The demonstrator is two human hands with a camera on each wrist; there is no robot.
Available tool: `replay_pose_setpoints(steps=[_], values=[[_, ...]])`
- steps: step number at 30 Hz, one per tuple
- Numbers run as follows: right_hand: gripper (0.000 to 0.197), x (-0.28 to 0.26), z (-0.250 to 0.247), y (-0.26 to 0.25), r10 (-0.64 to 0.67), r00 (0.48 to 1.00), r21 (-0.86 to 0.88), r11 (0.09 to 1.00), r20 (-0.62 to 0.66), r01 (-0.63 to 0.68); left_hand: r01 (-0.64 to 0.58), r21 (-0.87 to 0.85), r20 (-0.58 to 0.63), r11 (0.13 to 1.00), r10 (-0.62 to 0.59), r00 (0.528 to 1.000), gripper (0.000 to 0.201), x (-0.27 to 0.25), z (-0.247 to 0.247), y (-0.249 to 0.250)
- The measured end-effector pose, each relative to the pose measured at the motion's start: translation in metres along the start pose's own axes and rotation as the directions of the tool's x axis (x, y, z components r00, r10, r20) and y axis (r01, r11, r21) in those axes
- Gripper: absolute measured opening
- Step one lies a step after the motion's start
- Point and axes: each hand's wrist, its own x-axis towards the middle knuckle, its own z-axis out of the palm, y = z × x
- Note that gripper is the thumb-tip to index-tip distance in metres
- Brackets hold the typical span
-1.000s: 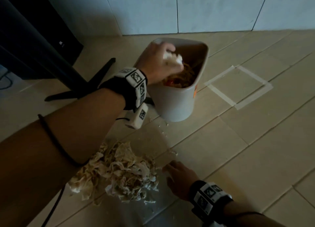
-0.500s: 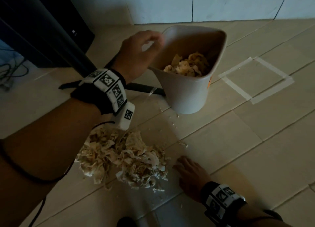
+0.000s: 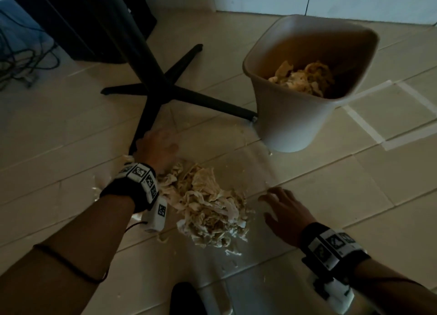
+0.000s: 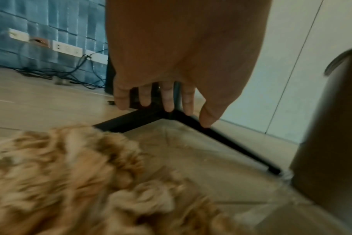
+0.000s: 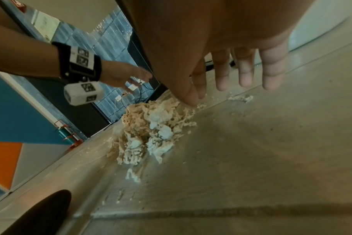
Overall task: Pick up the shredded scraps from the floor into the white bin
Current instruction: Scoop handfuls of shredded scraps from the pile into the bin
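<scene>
A heap of pale shredded scraps point(image 3: 208, 208) lies on the tiled floor between my hands; it also shows as a blurred mass of scraps point(image 4: 70, 182) and as the same scraps point(image 5: 151, 130). The white bin point(image 3: 290, 125) stands upright at the upper right, with scraps point(image 3: 305, 78) inside. My left hand point(image 3: 158, 149) hovers just past the heap's far left edge, fingers point(image 4: 167, 98) spread and straight, holding nothing. My right hand point(image 3: 281, 208) is flat and low at the heap's right side, fingers point(image 5: 243, 71) extended, empty.
A black stand with cross-shaped legs point(image 3: 165, 94) sits behind the heap; one leg ends beside the bin. A dark cabinet point(image 3: 82, 19) and cables point(image 3: 21, 61) are at the upper left. Tape lines point(image 3: 369, 125) mark the floor on the right. Small crumbs point(image 5: 241, 97) lie scattered.
My left hand has left the bin's rim and come down to the far edge of the heap, empty. The right hand stayed beside the heap. The view shifted left and down.
</scene>
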Motion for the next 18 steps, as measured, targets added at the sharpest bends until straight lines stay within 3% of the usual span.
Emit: replay_pose_setpoints(steps=[4, 9, 14, 18], values=[[0.05, 0.004, 0.002, 0.002, 0.027, 1.0, -0.047, 0.999, 0.011, -0.027, 0.188, 0.112, 0.057, 0.976, -0.195, 0.979, 0.079, -0.013, 0.008, -0.041], [0.051, 0.009, 0.006, -0.001, 0.034, 0.999, -0.044, 0.999, 0.036, -0.032, 0.284, 0.029, 0.127, 0.958, -0.286, 0.95, 0.093, -0.009, 0.011, -0.076], [0.051, 0.017, 0.009, -0.008, 0.056, 0.995, -0.04, 0.998, 0.076, -0.053, 0.265, 0.059, 0.148, 0.962, -0.271, 0.951, 0.099, -0.008, 0.027, -0.085], [0.052, 0.021, 0.01, -0.012, 0.063, 0.995, -0.05, 0.997, 0.082, -0.06, 0.221, 0.01, 0.182, 0.975, -0.219, 0.958, 0.086, -0.021, 0.05, -0.072]])
